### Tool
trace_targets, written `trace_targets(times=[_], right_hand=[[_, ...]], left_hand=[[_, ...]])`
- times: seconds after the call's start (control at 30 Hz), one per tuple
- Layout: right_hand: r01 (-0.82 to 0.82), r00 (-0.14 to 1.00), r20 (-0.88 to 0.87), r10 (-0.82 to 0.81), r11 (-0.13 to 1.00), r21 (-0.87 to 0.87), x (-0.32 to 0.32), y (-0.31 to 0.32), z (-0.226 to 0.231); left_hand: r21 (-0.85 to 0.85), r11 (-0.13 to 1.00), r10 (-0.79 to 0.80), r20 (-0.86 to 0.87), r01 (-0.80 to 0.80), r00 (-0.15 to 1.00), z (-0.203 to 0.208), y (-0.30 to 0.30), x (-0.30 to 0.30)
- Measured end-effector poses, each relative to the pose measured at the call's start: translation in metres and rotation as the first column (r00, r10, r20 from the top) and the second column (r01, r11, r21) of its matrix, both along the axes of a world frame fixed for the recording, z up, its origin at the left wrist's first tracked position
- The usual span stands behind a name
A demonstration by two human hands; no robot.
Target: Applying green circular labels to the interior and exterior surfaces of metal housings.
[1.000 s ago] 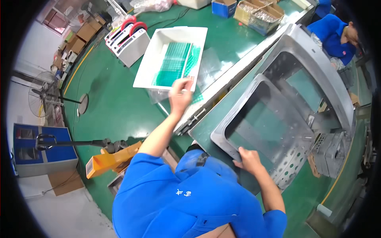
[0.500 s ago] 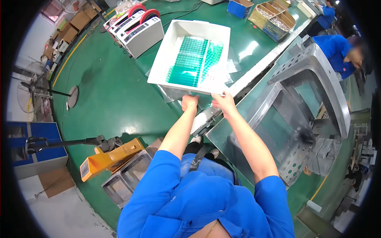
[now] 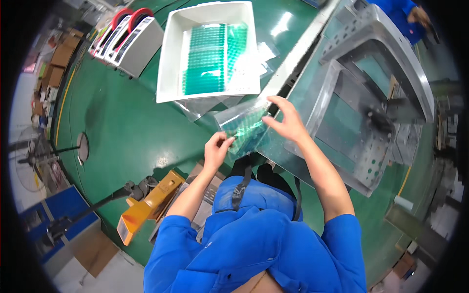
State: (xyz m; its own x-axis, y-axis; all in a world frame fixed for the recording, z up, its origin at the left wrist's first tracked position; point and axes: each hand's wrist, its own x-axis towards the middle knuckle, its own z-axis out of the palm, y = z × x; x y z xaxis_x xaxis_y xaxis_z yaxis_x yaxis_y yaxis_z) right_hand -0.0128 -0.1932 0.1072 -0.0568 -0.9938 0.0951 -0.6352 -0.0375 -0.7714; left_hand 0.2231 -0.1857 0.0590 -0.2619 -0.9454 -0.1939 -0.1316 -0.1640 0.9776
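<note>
At center frame, the left hand (image 3: 215, 152) pinches a clear, green-patterned film (image 3: 248, 129) in closed fingertips while the right hand (image 3: 288, 121), thumb and forefinger parted, meets the film's right edge, grip unclear, below an upper-center white tray (image 3: 171, 61).

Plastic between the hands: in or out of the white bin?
Out: the plastic is outside the bin's near wall, left hand pinching one side, right hand at the other.

A green worktop (image 3: 295, 30) carries a white tray (image 3: 168, 63), clear plastic film (image 3: 196, 108) and two red-reeled machines (image 3: 140, 48); an adjoining table (image 3: 277, 150) bears grey metal frames (image 3: 320, 105)
</note>
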Motion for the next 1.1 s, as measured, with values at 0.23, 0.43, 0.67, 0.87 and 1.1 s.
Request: trace_targets(times=[0.23, 0.43, 0.67, 0.87, 1.1], right_hand=[[-0.255, 0.931, 0.308, 0.197, 0.954, 0.159, -0.025, 0.046, 0.053], [-0.064, 0.936, 0.348, -0.054, 0.947, 0.316, -0.083, 0.103, 0.079], [0.257, 0.964, 0.051, -0.261, 0.963, 0.075, -0.171, 0.155, 0.098], [0.226, 0.971, 0.01, -0.237, 0.936, 0.27, -0.255, 0.163, 0.083], [0.263, 0.891, 0.34, -0.299, 0.953, 0.15, -0.292, 0.15, 0.05]], left_hand=[[0.04, 0.945, -0.293, -0.327, 0.323, 0.898, 0.048, 0.016, -0.041], [-0.533, 0.805, -0.207, 0.158, 0.259, 0.966, 0.092, 0.015, -0.133], [-0.032, 0.821, -0.57, -0.127, 0.571, 0.812, 0.112, 0.032, -0.249], [-0.018, 0.818, -0.574, -0.105, 0.575, 0.812, 0.099, 0.032, -0.332], [-0.138, 0.842, -0.526, 0.005, 0.522, 0.85, 0.07, 0.031, -0.367]])
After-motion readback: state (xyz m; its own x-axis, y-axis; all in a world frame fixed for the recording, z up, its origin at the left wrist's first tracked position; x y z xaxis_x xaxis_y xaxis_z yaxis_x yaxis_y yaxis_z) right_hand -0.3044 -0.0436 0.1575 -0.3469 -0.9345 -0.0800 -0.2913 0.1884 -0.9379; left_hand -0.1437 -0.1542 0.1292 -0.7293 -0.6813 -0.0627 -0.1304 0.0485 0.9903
